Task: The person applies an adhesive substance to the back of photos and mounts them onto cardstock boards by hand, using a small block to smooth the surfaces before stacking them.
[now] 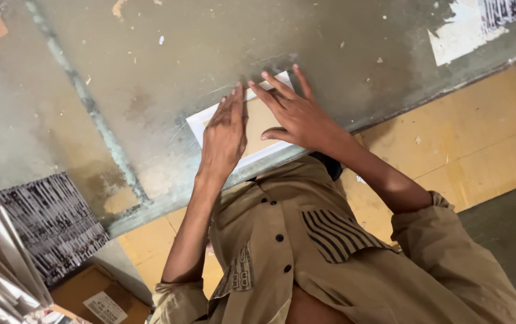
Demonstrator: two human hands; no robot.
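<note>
We've got both hands flat on a tan sheet with a white border [258, 123], lying near the edge of the worn grey desk [150, 90]. Left hand [225, 135] has fingers together, palm down on it. Right hand [294, 114] has fingers spread apart, pressing the top. No grip closed on anything. A stack of printed sheets [48, 225] sits well apart, lower left.

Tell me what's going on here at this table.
A person in a tan button shirt leans over a worn grey table and presses both hands flat on a white-edged sheet of tan card lying near the table's edge. The left hand covers the sheet's left part, the right hand spreads its fingers over the right part. Stacks of printed sheets sit off to the left.
</note>
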